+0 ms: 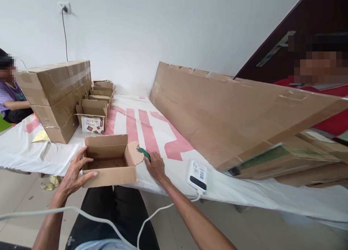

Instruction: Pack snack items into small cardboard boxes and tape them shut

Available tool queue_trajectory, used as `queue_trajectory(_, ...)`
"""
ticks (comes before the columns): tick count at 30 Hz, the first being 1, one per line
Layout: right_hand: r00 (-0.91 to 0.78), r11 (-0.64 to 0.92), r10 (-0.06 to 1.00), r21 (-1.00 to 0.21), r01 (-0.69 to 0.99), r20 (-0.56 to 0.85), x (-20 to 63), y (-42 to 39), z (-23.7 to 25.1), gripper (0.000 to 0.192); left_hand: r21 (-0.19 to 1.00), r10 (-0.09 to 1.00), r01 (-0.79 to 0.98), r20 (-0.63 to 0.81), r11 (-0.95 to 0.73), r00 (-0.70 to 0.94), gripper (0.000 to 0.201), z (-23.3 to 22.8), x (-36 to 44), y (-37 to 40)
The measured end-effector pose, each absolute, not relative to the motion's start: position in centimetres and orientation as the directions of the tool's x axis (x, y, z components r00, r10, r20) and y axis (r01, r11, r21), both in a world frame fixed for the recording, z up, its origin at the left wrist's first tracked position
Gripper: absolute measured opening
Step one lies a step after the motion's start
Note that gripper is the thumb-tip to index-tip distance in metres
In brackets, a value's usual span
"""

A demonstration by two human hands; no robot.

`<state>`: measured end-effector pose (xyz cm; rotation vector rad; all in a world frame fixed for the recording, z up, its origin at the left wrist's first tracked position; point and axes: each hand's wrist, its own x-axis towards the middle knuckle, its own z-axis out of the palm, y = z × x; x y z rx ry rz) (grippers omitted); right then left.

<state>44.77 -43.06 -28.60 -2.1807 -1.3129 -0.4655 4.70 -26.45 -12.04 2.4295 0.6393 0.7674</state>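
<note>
An empty brown cardboard box (110, 177) stands with its top flaps raised at the table's near edge. My left hand (73, 172) grips its left end, with the thumb on the front wall and the fingers over the side. My right hand (157, 166) is closed around a small green tool (144, 154), its tip at the box's right end flap (135, 154). The tool's exact kind is too small to make out. Behind the box, a similar open box (94, 108) with a "Meal" label (92, 125) heads a row of open boxes.
Taped cartons (58, 98) are stacked at the left. A large cardboard sheet (217, 112) leans along the right, with more cardboard (312, 159) beside it. A white device (197, 175) with a cable (163, 208) lies near the front edge. Two other people are at the left and right.
</note>
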Motion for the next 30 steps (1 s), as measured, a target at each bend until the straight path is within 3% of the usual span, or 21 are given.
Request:
queue_trajectory(5,0.473,-0.384,0.7,-0.277,0.881,0.536,44.7,-43.0,-28.5,0.021,0.534,0.504,0.266,0.37,-0.803,0.78,0.046,-11.6,4.4,-26.7)
queue_trajectory(12,0.493,-0.399,0.709,-0.29,0.87,0.504,44.5,-42.8,-28.0,0.021,0.374,0.411,0.269,0.38,-0.888,0.829,0.069,-12.0,3.0,-27.4)
queue_trajectory(17,0.51,-0.411,0.697,-0.302,0.86,0.503,44.1,-42.5,-27.1,0.02,0.392,0.383,0.226,0.388,-0.892,0.838,0.066,-10.9,3.0,-25.9)
queue_trajectory(21,0.527,-0.415,0.681,-0.325,0.85,0.509,43.8,-42.2,-26.4,0.02,0.338,0.286,0.165,0.351,-0.927,0.892,0.102,-9.5,3.5,-25.2)
queue_trajectory(22,0.531,-0.414,0.675,-0.333,0.847,0.511,43.8,-42.1,-26.1,0.02,0.315,0.274,0.169,0.327,-0.934,0.904,0.101,-9.2,3.7,-25.1)
queue_trajectory(25,0.546,-0.409,0.654,-0.362,0.837,0.523,43.5,-42.1,-25.3,0.021,0.287,0.298,0.214,0.292,-0.934,0.909,0.068,-8.9,4.1,-24.7)
queue_trajectory(27,0.553,-0.401,0.639,-0.382,0.833,0.535,42.9,-42.1,-24.6,0.025,0.33,0.326,0.217,0.324,-0.919,0.888,0.054,-9.0,3.9,-24.1)
queue_trajectory(30,0.528,-0.281,0.627,-0.465,0.839,0.573,41.1,-42.1,-23.3,0.034,0.463,0.394,0.214,0.338,-0.86,0.855,0.051,-9.1,2.4,-22.7)
